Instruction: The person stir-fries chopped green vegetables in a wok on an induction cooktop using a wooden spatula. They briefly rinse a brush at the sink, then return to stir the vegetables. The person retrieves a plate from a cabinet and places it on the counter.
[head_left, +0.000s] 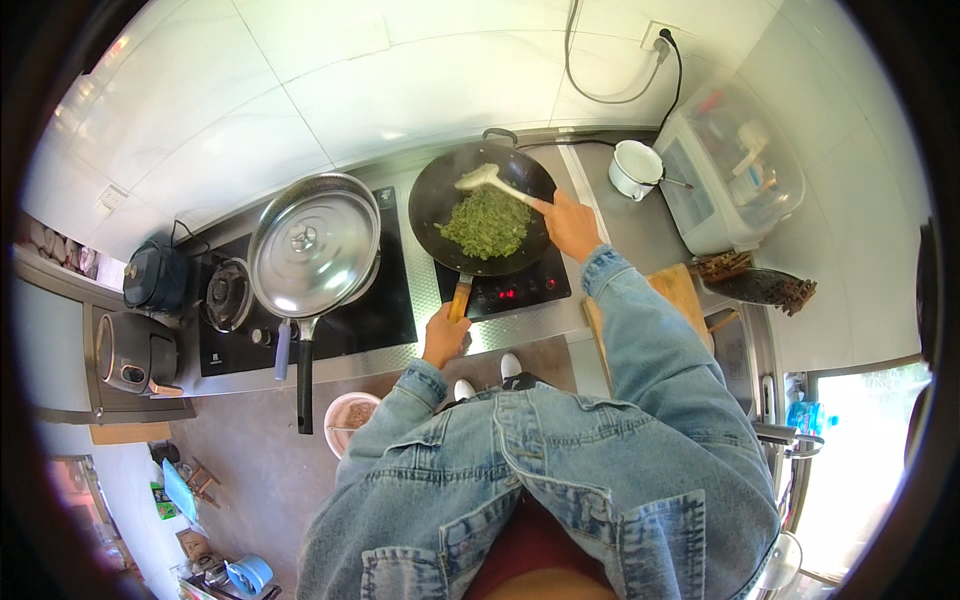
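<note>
A dark wok (427, 217) stands on a black induction cooker (551, 281) with red lit digits. Chopped green food (487, 221) lies heaped in the wok. My left hand (444, 335) grips the wok's wooden handle (459, 298) at the near side. My right hand (570, 225) holds a spatula (513, 190) by its handle, coming in from the right. The spatula's pale blade is over the far part of the food, with some food on it; whether it touches the heap I cannot tell.
Left of the wok, a large pan with a metal lid (315, 251) sits on a black hob (394, 322). A white enamel pot (636, 169) and a plastic storage box (720, 180) stand at right, near a wooden cutting board (675, 296). A pink basin (334, 420) is on the floor.
</note>
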